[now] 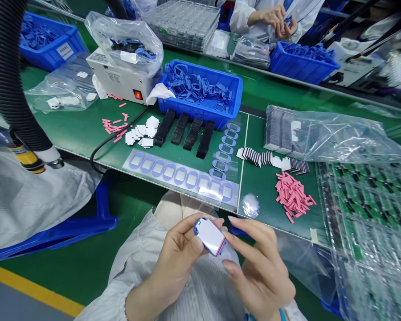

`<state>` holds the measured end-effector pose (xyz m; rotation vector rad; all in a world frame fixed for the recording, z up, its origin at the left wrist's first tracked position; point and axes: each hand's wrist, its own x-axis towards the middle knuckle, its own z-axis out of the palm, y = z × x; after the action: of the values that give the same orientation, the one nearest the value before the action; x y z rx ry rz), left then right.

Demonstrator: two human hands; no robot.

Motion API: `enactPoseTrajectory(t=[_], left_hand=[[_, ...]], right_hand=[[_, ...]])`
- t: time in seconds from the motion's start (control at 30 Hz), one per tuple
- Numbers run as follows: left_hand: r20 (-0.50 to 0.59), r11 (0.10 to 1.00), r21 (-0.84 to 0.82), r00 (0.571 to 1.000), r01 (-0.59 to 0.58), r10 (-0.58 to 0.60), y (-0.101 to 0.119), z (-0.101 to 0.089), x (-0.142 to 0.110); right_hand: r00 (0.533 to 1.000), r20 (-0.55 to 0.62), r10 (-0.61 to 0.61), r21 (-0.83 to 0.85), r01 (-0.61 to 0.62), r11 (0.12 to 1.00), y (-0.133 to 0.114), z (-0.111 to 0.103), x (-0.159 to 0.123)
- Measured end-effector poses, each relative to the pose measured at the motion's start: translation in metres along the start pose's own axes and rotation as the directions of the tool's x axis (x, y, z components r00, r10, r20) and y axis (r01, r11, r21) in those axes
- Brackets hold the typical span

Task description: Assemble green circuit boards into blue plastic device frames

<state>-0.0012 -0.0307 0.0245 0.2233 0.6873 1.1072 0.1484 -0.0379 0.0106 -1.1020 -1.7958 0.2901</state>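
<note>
Bright, even light from overhead; hard glare on clear bags and white panel. Far right smeared, blurred; wide-lens bend toward edges. Near centre fairly sharp.

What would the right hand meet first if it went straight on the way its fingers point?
Most likely the small blue plastic piece with a glossy white face, held in the left hand. A fingertip of the right hand looks close to its edge, perhaps touching; depth is unclear.
</note>
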Motion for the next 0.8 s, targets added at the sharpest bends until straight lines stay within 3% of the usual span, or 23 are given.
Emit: enactPoseTrajectory(t=[0.1,0.23,0.4,0.67,0.8], left_hand=[[-0.015,0.995,0.057,0.997,-0.08,0.081,-0.004,-0.004,0.001],[0.005,0.983,0.108,0.989,-0.147,0.147,-0.008,-0.007,0.001],[0.014,0.969,0.115,0.976,-0.22,0.219,-0.012,-0.009,0.001],[-0.003,0.939,0.18,0.954,-0.294,0.299,-0.015,-0.011,-0.001],[0.094,0.84,0.351,0.908,-0.414,0.408,-0.006,-0.017,0.001]], right_hand=[[0.987,-0.034,0.154,0.142,-0.148,0.979,-0.005,0.011,0.0],[0.979,-0.057,0.194,0.207,-0.179,0.962,-0.008,0.019,0.002],[0.986,-0.036,0.161,0.285,-0.144,0.948,-0.007,0.022,0.005],[0.996,0.008,0.085,0.271,-0.084,0.959,-0.003,0.025,0.006],[1.0,0.013,-0.024,0.206,0.02,0.978,0.002,0.02,0.009]])
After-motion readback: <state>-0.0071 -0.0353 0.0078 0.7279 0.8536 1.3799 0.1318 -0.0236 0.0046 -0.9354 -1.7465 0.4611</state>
